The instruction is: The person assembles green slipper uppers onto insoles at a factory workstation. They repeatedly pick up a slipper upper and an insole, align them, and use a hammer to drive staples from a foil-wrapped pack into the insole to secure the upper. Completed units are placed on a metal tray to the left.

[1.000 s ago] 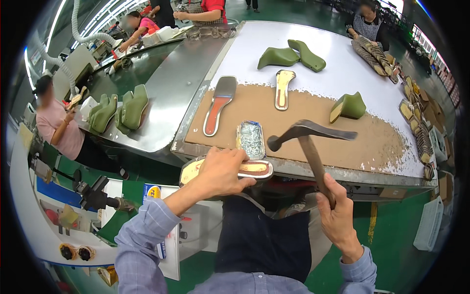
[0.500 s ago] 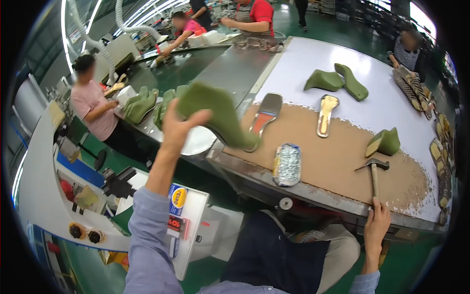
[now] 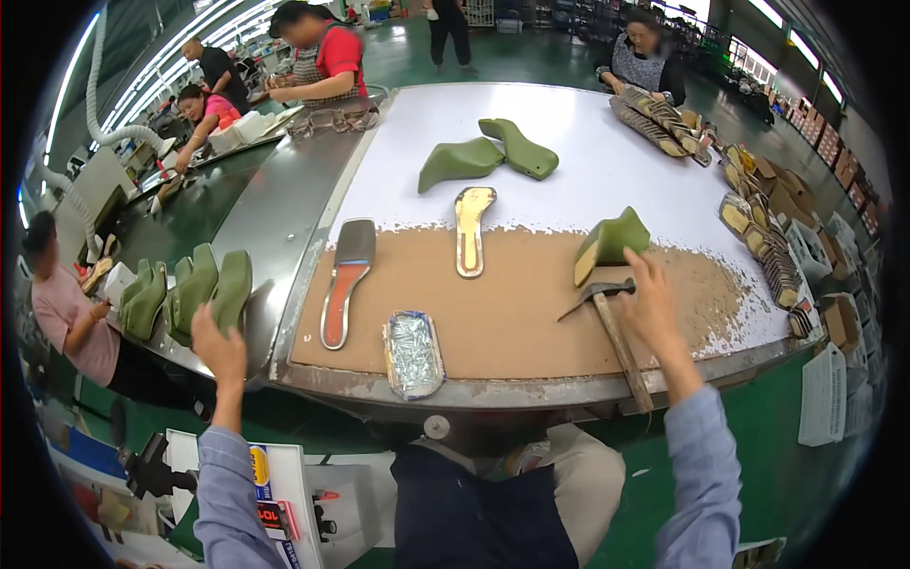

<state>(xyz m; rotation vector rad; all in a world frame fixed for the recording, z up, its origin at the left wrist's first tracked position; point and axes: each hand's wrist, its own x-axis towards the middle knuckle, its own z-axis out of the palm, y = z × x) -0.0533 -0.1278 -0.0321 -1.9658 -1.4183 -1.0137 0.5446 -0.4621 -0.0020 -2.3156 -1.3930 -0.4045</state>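
Having let go of the hammer (image 3: pixel 611 327), now lying flat right of centre, right hand (image 3: pixel 649 299) open, fingertips on smooth green foot-shaped mould (image 3: pixel 611 242); left hand (image 3: pixel 218 346), open and empty at lower left, beside curved green mould (image 3: pixel 232 284) just put down.

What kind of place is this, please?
Most likely a shoe factory line: green shoe lasts stand by the conveyor, insoles and a hammer lie on the workbench, and other workers sit nearby.
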